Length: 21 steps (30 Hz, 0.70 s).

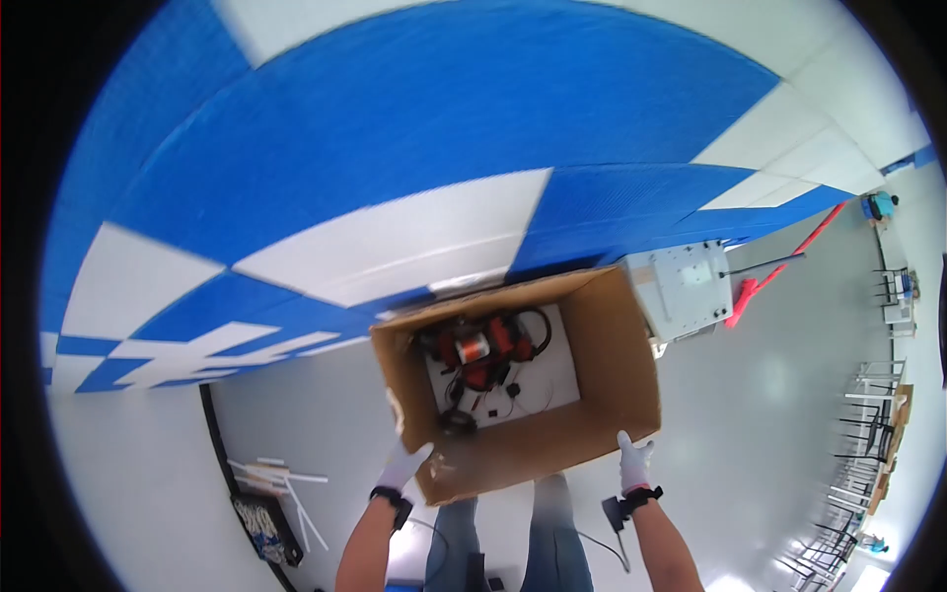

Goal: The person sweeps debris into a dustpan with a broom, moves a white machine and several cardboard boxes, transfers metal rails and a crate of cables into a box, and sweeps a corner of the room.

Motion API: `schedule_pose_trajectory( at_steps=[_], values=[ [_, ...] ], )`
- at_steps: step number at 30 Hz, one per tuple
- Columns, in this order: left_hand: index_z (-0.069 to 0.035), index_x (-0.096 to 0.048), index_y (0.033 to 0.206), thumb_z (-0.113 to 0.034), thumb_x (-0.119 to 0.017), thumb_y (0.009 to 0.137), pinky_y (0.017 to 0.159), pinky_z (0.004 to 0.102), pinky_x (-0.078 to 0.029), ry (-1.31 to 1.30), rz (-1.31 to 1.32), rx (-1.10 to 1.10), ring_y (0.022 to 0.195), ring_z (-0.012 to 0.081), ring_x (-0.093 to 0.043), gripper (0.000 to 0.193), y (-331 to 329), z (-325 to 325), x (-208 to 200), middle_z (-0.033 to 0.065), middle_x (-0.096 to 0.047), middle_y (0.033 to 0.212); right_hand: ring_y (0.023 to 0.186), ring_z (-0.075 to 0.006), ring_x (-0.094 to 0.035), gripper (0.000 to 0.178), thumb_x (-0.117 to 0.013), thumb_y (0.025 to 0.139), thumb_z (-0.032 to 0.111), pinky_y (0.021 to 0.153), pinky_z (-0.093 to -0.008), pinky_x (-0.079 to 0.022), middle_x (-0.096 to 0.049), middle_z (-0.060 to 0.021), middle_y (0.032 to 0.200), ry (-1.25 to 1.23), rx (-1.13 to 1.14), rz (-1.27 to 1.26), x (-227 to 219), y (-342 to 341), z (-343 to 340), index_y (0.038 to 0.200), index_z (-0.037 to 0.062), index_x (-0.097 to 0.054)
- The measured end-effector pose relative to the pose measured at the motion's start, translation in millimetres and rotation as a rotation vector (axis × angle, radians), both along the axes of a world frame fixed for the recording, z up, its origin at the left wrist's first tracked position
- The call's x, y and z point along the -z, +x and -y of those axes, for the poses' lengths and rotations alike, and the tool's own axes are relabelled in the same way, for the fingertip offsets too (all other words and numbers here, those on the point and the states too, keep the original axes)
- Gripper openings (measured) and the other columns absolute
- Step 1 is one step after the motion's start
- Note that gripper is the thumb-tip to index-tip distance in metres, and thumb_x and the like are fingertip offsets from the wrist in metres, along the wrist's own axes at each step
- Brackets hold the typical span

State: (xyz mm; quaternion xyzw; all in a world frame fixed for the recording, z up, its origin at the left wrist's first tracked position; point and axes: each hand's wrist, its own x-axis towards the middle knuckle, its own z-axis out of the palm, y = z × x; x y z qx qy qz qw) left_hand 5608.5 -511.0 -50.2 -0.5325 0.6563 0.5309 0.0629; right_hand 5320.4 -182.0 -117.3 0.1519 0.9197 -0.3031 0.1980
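A big open cardboard box (619,345) is in front of me, slightly turned, with its top facing up. My left hand (402,466), in a white glove, grips its near left corner, thumb over the edge. On the near right corner my right hand (636,462), gloved too, holds the wall; the fingers on the outer sides are partly hidden. Within the walls a red and black machine (483,345) with a black hose lies on a white surface (560,370). Small dark parts and thin cables are beside it. Whether the white surface is the box's own bottom I cannot tell.
A blue and white wall (434,109) rises just beyond the box. To the right stand a white metal unit (683,288) and a red pole (789,261). White strips (286,479) and a dark crate (266,530) lie left. Chairs and tables (873,424) line the far right.
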Motion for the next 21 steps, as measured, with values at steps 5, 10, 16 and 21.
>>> schedule_pose_trajectory(
  at_steps=[5,10,16,21],
  values=[
    [-0.005,-0.030,0.129,-0.021,-0.058,0.074,0.085,0.0372,-0.041,-0.093,0.095,0.083,0.101,0.0368,-0.051,0.064,24.8,9.7,33.0,0.0261,-0.052,0.109,0.038,-0.0108,-0.034,0.037,-0.062,0.076,0.042,0.032,-0.0225,-0.024,-0.038,-0.0021,0.057,-0.476,0.452,0.641,-1.2,92.9,59.5,0.091,0.0107,-0.049],
    [0.000,-0.030,0.126,-0.024,-0.051,0.074,0.083,0.0427,-0.042,-0.138,0.194,0.181,0.094,0.0396,-0.053,0.061,14.7,9.0,34.7,0.0262,-0.055,0.100,0.041,-0.0103,-0.033,0.012,-0.052,0.083,0.023,0.032,-0.0209,-0.021,-0.041,-0.0008,0.059,-0.495,0.392,0.653,10.7,94.2,82.5,0.077,0.0136,-0.046],
    [-0.002,-0.030,0.128,-0.023,-0.049,0.074,0.075,0.0394,-0.045,-0.080,0.361,0.214,0.087,0.0326,-0.058,0.060,-20.7,9.0,8.2,0.0190,-0.059,0.096,0.044,-0.0097,-0.037,0.008,-0.049,0.085,0.020,0.033,-0.0206,-0.025,-0.045,-0.0005,0.063,-0.514,0.410,0.700,6.8,68.9,77.8,0.081,0.0127,-0.048],
    [-0.006,-0.040,0.119,-0.029,-0.048,0.073,0.061,0.0408,-0.047,-0.299,0.321,0.133,0.070,0.0287,-0.062,0.052,2.9,4.1,2.5,0.0137,-0.063,0.080,0.052,-0.0095,-0.047,0.014,-0.051,0.085,0.028,0.038,-0.0197,-0.034,-0.052,0.0001,0.066,-0.557,0.243,0.918,4.4,58.8,68.9,0.083,0.0141,-0.052]
  ],
)
